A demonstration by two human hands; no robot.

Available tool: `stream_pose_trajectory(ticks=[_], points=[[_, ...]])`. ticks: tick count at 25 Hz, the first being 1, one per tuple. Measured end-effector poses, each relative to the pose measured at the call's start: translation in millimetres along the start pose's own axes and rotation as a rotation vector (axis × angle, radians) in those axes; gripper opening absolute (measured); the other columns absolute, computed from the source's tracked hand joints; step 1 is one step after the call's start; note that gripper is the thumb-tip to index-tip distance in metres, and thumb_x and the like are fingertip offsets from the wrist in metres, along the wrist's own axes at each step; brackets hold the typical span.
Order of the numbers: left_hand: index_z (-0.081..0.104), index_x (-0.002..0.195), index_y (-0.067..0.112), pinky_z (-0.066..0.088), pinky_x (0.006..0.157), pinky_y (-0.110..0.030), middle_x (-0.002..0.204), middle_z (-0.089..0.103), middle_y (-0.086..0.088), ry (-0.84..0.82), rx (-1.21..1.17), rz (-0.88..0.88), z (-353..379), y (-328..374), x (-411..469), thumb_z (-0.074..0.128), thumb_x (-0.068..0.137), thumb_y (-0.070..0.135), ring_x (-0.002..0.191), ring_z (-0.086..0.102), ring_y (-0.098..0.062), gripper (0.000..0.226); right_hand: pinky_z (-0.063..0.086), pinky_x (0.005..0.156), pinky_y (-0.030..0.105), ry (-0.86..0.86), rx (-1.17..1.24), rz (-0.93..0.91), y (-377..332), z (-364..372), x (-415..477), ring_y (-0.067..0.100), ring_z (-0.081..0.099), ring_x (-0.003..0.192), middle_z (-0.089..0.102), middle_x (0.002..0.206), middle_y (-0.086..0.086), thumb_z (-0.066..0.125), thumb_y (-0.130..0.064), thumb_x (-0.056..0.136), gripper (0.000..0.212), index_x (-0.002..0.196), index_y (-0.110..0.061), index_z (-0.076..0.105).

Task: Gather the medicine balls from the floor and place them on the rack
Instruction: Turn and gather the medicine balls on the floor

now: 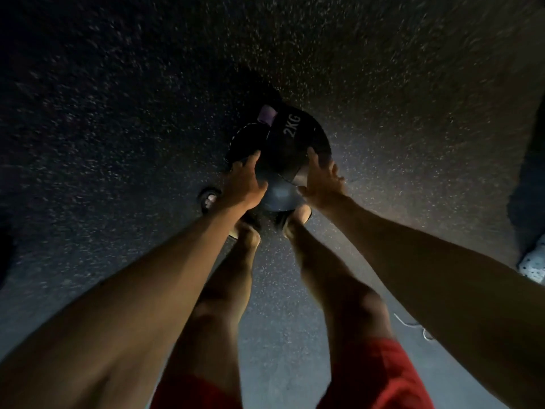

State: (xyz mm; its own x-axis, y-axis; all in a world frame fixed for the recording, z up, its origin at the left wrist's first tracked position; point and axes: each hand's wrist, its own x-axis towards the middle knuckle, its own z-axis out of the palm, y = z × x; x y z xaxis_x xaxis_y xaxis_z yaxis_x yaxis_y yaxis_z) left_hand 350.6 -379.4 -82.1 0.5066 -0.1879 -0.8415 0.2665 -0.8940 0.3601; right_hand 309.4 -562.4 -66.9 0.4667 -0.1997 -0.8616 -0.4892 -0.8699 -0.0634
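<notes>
A black medicine ball (pixel 290 143) marked "2KG", with a purple patch near its top, sits low over the dark speckled floor just ahead of my feet. My left hand (pixel 246 184) presses against its left side with the fingers spread on the surface. My right hand (pixel 320 180) clasps its right side the same way. Both arms reach straight down from the bottom corners. The lower part of the ball looks grey-blue between my wrists. Whether the ball touches the floor cannot be told. No rack is in view.
The speckled rubber floor (pixel 147 113) fills the view. My two feet in sandals (pixel 298 215) stand directly under the ball. A dark object (pixel 530 172) rises at the right edge, with a white spotted thing (pixel 533 265) below it. A thin white cord (pixel 413 324) lies on the floor.
</notes>
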Motion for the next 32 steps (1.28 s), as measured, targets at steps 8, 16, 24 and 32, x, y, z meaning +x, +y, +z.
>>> stream_pose_trajectory(ticks=[8,16,24,32], points=[[-0.005,0.158,0.032,0.041,0.106,-0.052,0.157,0.017,-0.026,0.216,-0.243,-0.052,48.4,-22.8,28.0,0.066,0.092,0.034,0.140,0.033,-0.042,0.097,0.009,0.119,0.062,0.153,0.106,-0.077,-47.7,8.0,82.7,0.052,-0.008,0.147,-0.017,0.161,0.028,0.060,-0.070,0.082,0.112,0.155,-0.035,-0.017],[-0.013,0.155,0.041,0.025,0.114,-0.064,0.163,-0.002,-0.024,0.336,-0.359,-0.243,-40.5,-16.2,98.9,0.074,0.081,0.052,0.147,0.013,-0.049,0.114,0.019,0.121,0.054,0.373,0.175,-0.443,-146.6,-69.1,145.3,0.038,0.016,0.149,0.021,0.161,0.017,0.055,-0.040,0.096,0.065,0.153,-0.020,0.029],[0.024,0.155,0.023,0.035,0.109,-0.054,0.150,0.034,-0.022,0.513,-0.517,-0.318,-178.2,-37.2,181.5,0.047,0.095,0.060,0.138,0.034,-0.044,0.074,0.028,0.117,0.056,0.311,0.142,-0.444,-125.8,-59.0,141.3,0.040,0.011,0.151,-0.002,0.165,0.020,0.065,-0.037,0.093,0.096,0.157,-0.039,-0.008],[0.007,0.158,0.032,0.027,0.111,-0.062,0.164,0.004,-0.016,0.514,-0.198,0.033,-190.9,-37.2,152.0,0.062,0.082,0.067,0.148,0.013,-0.041,0.100,0.023,0.116,0.060,0.269,0.227,-0.343,-217.0,-143.7,183.2,0.036,0.006,0.152,-0.002,0.167,0.008,0.056,-0.051,0.095,0.084,0.157,-0.043,0.000]])
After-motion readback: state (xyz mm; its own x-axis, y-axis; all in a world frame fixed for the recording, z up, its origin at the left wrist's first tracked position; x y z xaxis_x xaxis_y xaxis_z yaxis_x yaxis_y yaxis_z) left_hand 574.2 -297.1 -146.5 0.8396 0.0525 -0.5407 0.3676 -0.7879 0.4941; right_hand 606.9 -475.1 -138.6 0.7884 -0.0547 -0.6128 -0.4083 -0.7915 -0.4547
